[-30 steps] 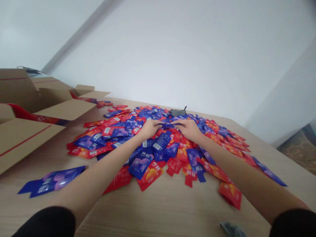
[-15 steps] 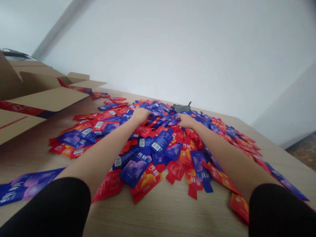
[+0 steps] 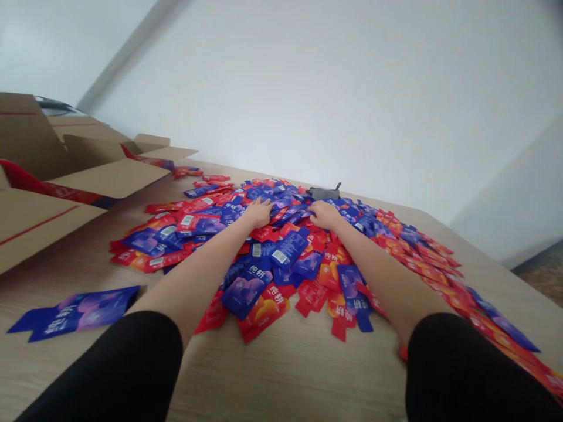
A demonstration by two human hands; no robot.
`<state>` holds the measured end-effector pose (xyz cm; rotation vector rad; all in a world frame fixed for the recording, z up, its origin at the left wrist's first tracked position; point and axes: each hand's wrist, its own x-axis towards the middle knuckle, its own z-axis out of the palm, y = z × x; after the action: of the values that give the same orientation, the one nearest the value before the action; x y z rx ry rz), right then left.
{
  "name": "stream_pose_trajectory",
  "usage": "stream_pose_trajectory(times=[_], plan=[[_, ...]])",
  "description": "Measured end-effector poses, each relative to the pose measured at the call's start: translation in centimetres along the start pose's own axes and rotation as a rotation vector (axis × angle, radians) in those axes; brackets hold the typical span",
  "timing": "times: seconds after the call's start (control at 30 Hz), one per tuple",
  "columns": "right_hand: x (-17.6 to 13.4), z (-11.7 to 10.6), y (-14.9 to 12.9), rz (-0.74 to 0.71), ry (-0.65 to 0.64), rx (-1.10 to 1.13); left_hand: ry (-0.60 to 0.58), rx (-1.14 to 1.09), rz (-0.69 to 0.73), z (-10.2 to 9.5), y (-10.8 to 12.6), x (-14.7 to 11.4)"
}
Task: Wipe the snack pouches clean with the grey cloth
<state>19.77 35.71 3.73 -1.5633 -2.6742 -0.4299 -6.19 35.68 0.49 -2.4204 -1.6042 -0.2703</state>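
A wide heap of flat red and blue-purple spouted pouches [image 3: 288, 249] covers the middle of the table. On the far part of the heap rests my left hand [image 3: 258, 213], its fingers stretched apart over the pouches with nothing gripped. A short way to its right, my right hand [image 3: 324, 214] has its fingers curled at the edge of a purple pouch [image 3: 304, 215]. That hand's fingertips are partly hidden. One blue-purple pouch [image 3: 85, 312] lies by itself near my left forearm.
Open cardboard boxes [image 3: 94, 179] stand at the left with flaps sticking out over the table [image 3: 281, 375]. Behind the heap sits a dark grey object with a small loop [image 3: 324, 193]. A white wall [image 3: 334, 99] rises beyond the table.
My left hand has moved slightly nearer and its fingers have spread from a curled pose. My right hand has shifted a little left. The view has also shifted, showing more of the boxes.
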Motion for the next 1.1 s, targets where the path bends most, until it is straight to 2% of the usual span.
stream_pose_trajectory(times=[0.17, 0.33, 0.47, 0.53, 0.63, 0.7, 0.73, 0.9, 1.0, 1.1], plan=[[-3.6, -4.0, 0.9, 0.11, 0.136, -0.058, 0.103, -0.015, 0.15, -4.3, 0.6, -2.3], [-10.8, -9.3, 0.3, 0.267, 0.298, -0.098, 0.201, -0.034, 0.246, -10.4, 2.7, -5.1], [-18.3, -11.8, -3.8, 0.254, 0.475, -0.047, 0.217, -0.063, 0.348, -15.0, 6.7, -9.9], [-22.1, -11.9, -6.5, 0.196, 0.538, -0.005, 0.233, -0.08, 0.363, -17.0, 9.3, -13.1], [-27.1, -10.6, -10.4, 0.128, 0.52, 0.047, 0.314, -0.093, 0.315, -19.1, 12.9, -18.1], [-29.9, -9.3, -12.6, 0.129, 0.464, 0.078, 0.298, -0.089, 0.349, -19.6, 14.7, -21.1], [-31.2, -8.6, -13.6, 0.134, 0.429, 0.093, 0.241, -0.079, 0.367, -19.4, 15.4, -22.5], [-36.3, -5.3, -16.6, 0.049, 0.271, 0.208, -0.204, -0.099, 0.434, -16.4, 18.2, -28.8], [-38.3, -3.7, -17.0, -0.039, 0.139, 0.295, -0.282, -0.128, 0.458, -14.1, 19.9, -32.2], [-39.4, -3.0, -17.0, -0.096, 0.017, 0.367, -0.337, -0.126, 0.402, -12.2, 21.5, -34.7]])
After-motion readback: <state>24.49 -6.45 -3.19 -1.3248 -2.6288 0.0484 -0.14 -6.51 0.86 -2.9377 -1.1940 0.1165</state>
